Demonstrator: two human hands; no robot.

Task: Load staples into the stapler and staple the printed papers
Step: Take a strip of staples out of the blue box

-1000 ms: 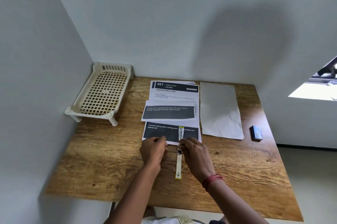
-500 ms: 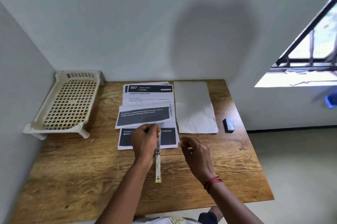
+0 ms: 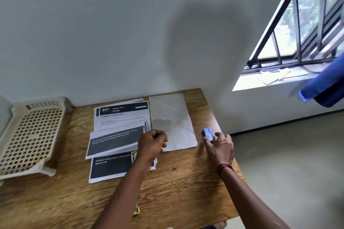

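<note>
Reaching to the right of the blank sheet (image 3: 172, 122), the right hand (image 3: 220, 147) has its fingers (image 3: 206, 141) spread and touching the small blue staple box (image 3: 207, 133) on the tabletop (image 3: 186, 182). It looks light, stiff and easily crushed, best pinched by its two long sides. The left hand (image 3: 151, 145) hovers curled shut over the printed papers (image 3: 119, 135), with the stapler (image 3: 134, 156) mostly hidden under that arm; whether it holds anything I cannot tell.
</note>
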